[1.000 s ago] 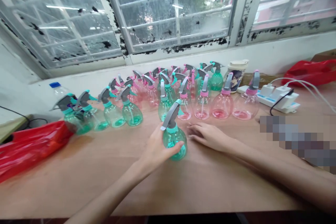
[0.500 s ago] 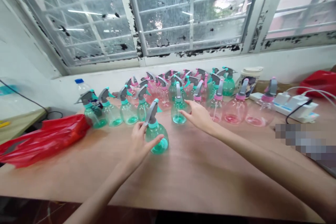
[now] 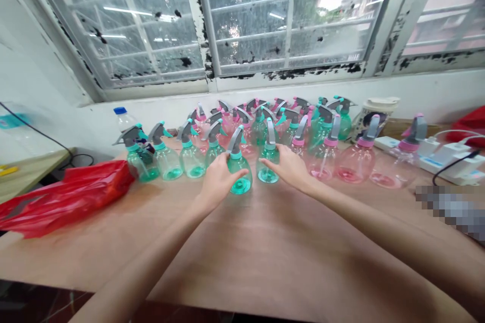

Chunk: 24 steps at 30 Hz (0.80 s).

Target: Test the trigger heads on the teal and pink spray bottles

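My left hand (image 3: pixel 217 181) is wrapped round the left side of a green spray bottle (image 3: pixel 242 183), its thumb across the front; the bottle stands upright with a grey and turquoise trigger head. Just right of it, my right hand (image 3: pixel 291 167) grips a second upright green spray bottle (image 3: pixel 267 173) from the right, thumb in front and fingers partly hidden behind. Several green spray bottles (image 3: pixel 170 167) stand in a row to the left. Pink spray bottles (image 3: pixel 354 165) line up on the right.
More green and pink bottles crowd behind, below the window. A red plastic bag (image 3: pixel 76 194) lies at left. A blue-capped bottle (image 3: pixel 122 118) stands behind. On the right are a paper cup (image 3: pixel 373 118) and a white power strip (image 3: pixel 460 164) with cables. A pixelated patch hides something.
My left hand has moved its green spray bottle forward, away from me, to the row beside the other one. My right hand has stayed at its bottle. The view has shifted slightly.
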Tool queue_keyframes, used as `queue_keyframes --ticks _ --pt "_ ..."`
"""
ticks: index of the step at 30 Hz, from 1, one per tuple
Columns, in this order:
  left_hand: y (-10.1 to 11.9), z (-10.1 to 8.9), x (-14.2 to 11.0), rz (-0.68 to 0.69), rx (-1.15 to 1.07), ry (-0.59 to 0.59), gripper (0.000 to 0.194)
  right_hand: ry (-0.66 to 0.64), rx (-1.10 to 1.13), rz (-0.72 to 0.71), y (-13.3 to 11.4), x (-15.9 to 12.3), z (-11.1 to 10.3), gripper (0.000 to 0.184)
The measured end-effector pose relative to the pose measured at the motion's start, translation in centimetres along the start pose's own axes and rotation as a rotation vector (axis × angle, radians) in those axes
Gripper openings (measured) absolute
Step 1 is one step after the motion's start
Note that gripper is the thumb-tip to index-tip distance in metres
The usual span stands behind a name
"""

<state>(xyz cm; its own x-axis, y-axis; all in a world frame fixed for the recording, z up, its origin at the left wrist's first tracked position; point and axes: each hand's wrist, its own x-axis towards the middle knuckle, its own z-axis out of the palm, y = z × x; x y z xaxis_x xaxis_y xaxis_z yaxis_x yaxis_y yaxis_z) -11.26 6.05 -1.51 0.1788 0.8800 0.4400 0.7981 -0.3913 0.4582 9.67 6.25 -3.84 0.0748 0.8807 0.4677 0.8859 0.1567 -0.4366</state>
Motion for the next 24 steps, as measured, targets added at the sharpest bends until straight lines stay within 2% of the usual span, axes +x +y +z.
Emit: queue_keyframes --ticks 7,14,19,24 --pt "0.9 1.2 1.8 0.002 0.011 -0.011 0.056 -0.072 -0.117 -0.055 -0.5 -3.2 -2.0 0.058" --pt "1.3 2.3 3.0 0.01 -0.005 -0.002 0.059 -0.032 -0.17 -0.163 0.0 -6.2 -3.1 0.059" --pt "1.2 2.8 4.1 -0.005 0.009 -0.013 0.062 0.027 -0.181 -0.202 0.5 -6.9 -3.6 0.063" --pt "1.0 2.2 4.7 -0.04 0.048 -0.04 0.061 0.073 -0.177 -0.224 0.8 -6.9 -3.8 0.066"
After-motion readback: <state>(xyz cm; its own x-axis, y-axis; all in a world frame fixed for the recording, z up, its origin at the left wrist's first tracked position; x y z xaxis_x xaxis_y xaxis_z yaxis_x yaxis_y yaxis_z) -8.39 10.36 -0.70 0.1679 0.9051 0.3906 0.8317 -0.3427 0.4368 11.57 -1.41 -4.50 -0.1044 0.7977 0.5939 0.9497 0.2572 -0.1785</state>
